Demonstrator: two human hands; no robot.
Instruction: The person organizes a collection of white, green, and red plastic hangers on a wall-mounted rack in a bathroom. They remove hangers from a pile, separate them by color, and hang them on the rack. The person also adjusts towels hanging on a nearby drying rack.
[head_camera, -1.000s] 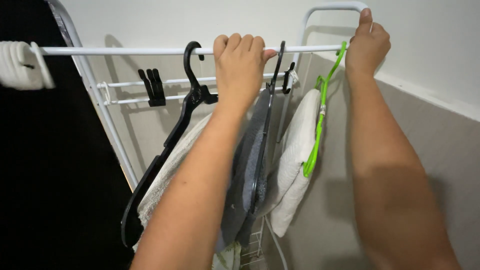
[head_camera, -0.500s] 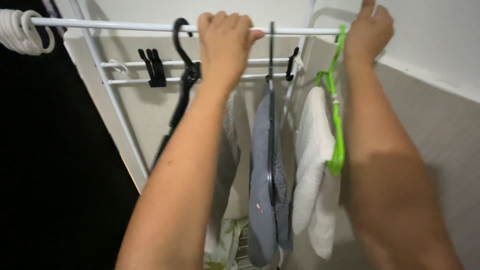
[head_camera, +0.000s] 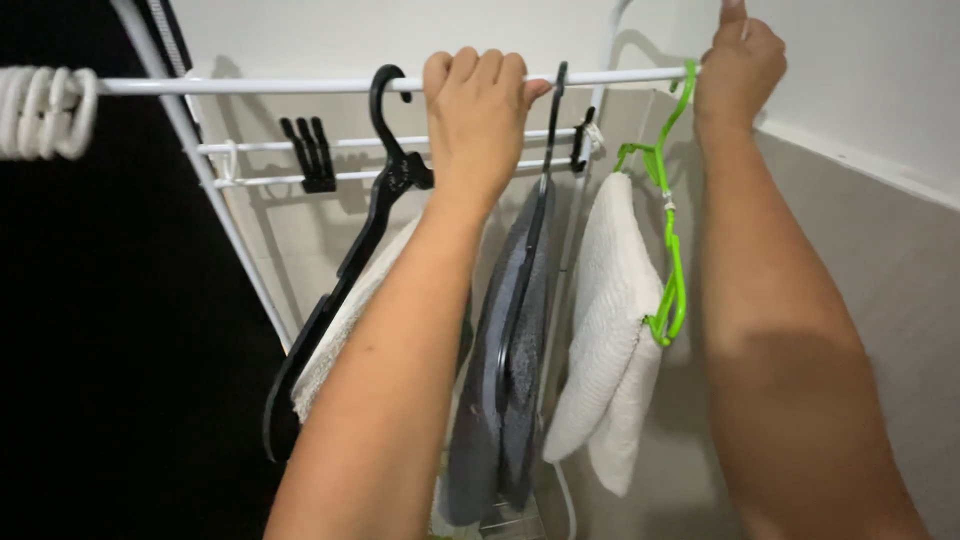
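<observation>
**Both hands on a white rack against a pale wall**

The left hand (head_camera: 478, 110) curls shut over the top rail (head_camera: 300, 85); the right hand (head_camera: 738, 65) grips the rack's upper corner, fingers closed. Below hang a black hanger (head_camera: 350, 260), grey cloth (head_camera: 505, 360) and white towel (head_camera: 605, 320) on a green hanger (head_camera: 668, 240). Grey lower wall right, darkness left.

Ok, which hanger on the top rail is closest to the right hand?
The green hanger carrying the white towel; its hook sits beside the right hand. Both black hangers hang further left.
</observation>
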